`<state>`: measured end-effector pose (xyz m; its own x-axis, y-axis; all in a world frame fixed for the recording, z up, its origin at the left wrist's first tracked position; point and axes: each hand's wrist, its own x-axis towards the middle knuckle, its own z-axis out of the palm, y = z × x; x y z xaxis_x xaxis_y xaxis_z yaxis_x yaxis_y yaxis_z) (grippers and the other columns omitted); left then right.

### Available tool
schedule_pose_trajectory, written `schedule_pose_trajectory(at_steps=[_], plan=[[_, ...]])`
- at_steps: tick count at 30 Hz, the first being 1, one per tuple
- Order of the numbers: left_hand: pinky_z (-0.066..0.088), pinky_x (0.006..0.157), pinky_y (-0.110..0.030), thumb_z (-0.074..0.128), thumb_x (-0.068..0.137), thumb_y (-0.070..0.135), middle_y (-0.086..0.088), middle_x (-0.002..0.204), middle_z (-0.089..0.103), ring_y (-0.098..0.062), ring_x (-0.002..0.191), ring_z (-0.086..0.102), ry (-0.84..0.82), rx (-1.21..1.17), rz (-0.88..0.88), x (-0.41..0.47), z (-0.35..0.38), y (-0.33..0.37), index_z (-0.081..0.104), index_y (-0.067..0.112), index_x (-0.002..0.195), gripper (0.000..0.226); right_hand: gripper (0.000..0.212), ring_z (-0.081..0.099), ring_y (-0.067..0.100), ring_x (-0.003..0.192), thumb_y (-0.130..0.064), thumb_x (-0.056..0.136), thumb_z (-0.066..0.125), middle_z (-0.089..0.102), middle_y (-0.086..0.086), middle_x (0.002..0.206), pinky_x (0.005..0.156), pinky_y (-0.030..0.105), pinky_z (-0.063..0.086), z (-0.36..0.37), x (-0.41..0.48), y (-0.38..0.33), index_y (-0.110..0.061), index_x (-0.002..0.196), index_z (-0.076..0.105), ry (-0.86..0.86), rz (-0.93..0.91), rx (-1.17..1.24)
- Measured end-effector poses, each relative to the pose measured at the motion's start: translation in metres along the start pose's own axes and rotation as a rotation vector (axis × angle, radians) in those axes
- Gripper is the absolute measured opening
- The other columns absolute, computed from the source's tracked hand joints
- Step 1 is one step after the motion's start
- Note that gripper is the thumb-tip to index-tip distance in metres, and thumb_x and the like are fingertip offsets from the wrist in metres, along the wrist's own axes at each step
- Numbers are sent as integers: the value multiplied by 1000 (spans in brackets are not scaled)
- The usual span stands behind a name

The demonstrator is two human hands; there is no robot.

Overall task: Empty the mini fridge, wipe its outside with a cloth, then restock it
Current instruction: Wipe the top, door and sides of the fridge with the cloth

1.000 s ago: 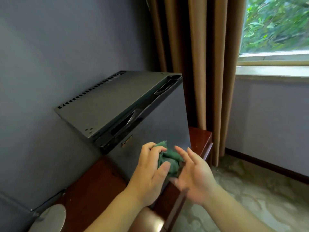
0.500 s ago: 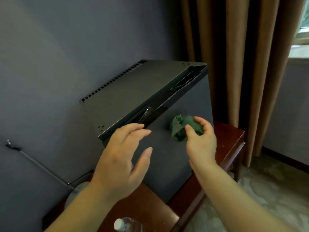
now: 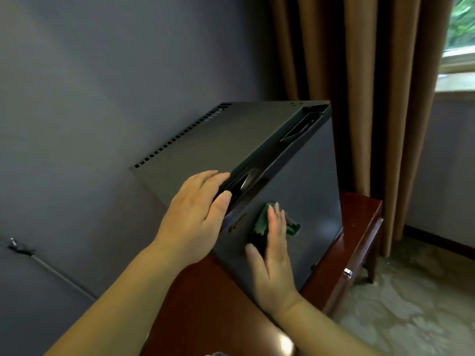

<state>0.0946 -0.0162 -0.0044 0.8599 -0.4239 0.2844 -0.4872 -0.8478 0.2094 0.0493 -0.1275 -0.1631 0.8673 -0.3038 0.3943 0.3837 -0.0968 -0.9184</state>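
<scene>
**While the left hand (image 3: 195, 214) rests on the mini fridge (image 3: 308, 181), the right hand (image 3: 275, 255) presses a green cloth (image 3: 260, 223) to its door**

Where the view looks down from above, the dark grey mini fridge fills the middle, its door closed. It stands on a red-brown wooden cabinet (image 3: 359, 219) against a grey-violet wall (image 3: 102, 73). A row of vent slots (image 3: 180, 141) runs along the back edge of its top.

The left hand lies on the fridge's near top corner. Its fingers are straight and spread over the top panel, with the tips at the dark handle groove. The thumb reaches down over the door's upper edge. It clasps nothing.

At about 5 o'clock from that hand, the right hand lies flat against the door front. Its fingers are straight and close together and its thumb is held apart. They pin the crumpled cloth to the panel rather than curling round it. The cloth shows past the fingers on both sides and sits just at 3 o'clock of the small brand logo (image 3: 237, 223).

Brown curtains (image 3: 359, 73) hang at 1 o'clock, behind the fridge. A strip of window (image 3: 460, 34) shows at 2 o'clock, at the frame's edge. A metal drawer knob (image 3: 347, 273) shines on the cabinet front at 4 o'clock of the cloth, with pale patterned floor (image 3: 416, 299) beyond it. A thin cable (image 3: 51, 268) runs along the wall at 8 o'clock.
</scene>
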Motion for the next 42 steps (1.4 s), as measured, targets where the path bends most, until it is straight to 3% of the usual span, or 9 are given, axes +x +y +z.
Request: schedule_pose_trajectory(at_steps=[5, 8, 11, 18, 23, 28, 34, 40, 42], plan=[[31, 117, -33, 24, 101, 50, 19, 149, 43, 1, 140, 32, -36, -14, 38, 1, 1, -5, 40, 34, 150, 54, 71, 9, -3, 151, -33, 94, 39, 12, -19, 165, 127, 38, 14, -8, 40, -28, -35, 157, 6, 136, 97, 215], [36, 114, -35, 23, 100, 50, 22, 145, 46, 2, 136, 37, -16, -44, 43, 2, 2, -6, 42, 37, 147, 52, 75, 11, 9, 154, -23, 93, 41, 15, -13, 167, 125, 38, 17, 7, 4, -33, -28, 159, 7, 14, -59, 199], [37, 113, -38, 22, 99, 51, 22, 144, 47, 1, 134, 39, -12, -56, 42, 3, 3, -6, 43, 37, 146, 53, 86, 0, 8, 155, -15, 89, 49, 6, -21, 167, 125, 49, 15, 29, -59, 1, -37, 160, 7, -74, 60, 175], [36, 114, -40, 26, 101, 49, 21, 146, 46, -1, 136, 37, -2, -27, 63, 2, 4, -7, 43, 35, 146, 50, 80, 7, -4, 151, -13, 90, 41, 12, -29, 163, 125, 25, 11, 31, -35, -10, -41, 156, 6, 78, 167, 286], [35, 114, -40, 29, 101, 50, 20, 148, 44, -2, 137, 35, -11, 7, 69, 2, 4, -6, 41, 35, 147, 49, 80, -3, 5, 154, -25, 93, 47, 4, -19, 167, 123, 32, 8, 39, -63, 2, -37, 160, 5, -22, 63, 152], [37, 113, -43, 29, 91, 68, 19, 152, 36, -6, 141, 31, -43, 118, 52, 4, 6, -1, 34, 40, 149, 65, 68, 29, 13, 146, -41, 95, 46, 29, -11, 161, 123, 47, 22, 26, -76, 75, -66, 146, 9, 183, 713, 405], [37, 110, -38, 42, 90, 70, 18, 152, 31, -8, 140, 29, -60, 191, 45, 6, 6, 3, 29, 40, 153, 71, 65, 33, 27, 144, -55, 98, 42, 37, -2, 153, 118, 56, 26, -32, 10, 139, -43, 157, 19, 551, 929, 665], [36, 107, -34, 40, 87, 71, 21, 151, 33, -5, 138, 31, -30, 205, -1, 6, 7, 7, 30, 41, 151, 71, 101, 23, 19, 151, -74, 73, 47, 25, -4, 165, 124, 46, 15, -65, 78, 118, -32, 160, 17, 406, 786, 608], [36, 107, -34, 39, 86, 71, 22, 151, 33, -5, 139, 32, -29, 201, -18, 6, 7, 7, 32, 41, 151, 71, 81, 23, 23, 151, -58, 95, 43, 23, 3, 166, 122, 41, 18, -69, 71, 110, -21, 161, 16, 412, 788, 559]])
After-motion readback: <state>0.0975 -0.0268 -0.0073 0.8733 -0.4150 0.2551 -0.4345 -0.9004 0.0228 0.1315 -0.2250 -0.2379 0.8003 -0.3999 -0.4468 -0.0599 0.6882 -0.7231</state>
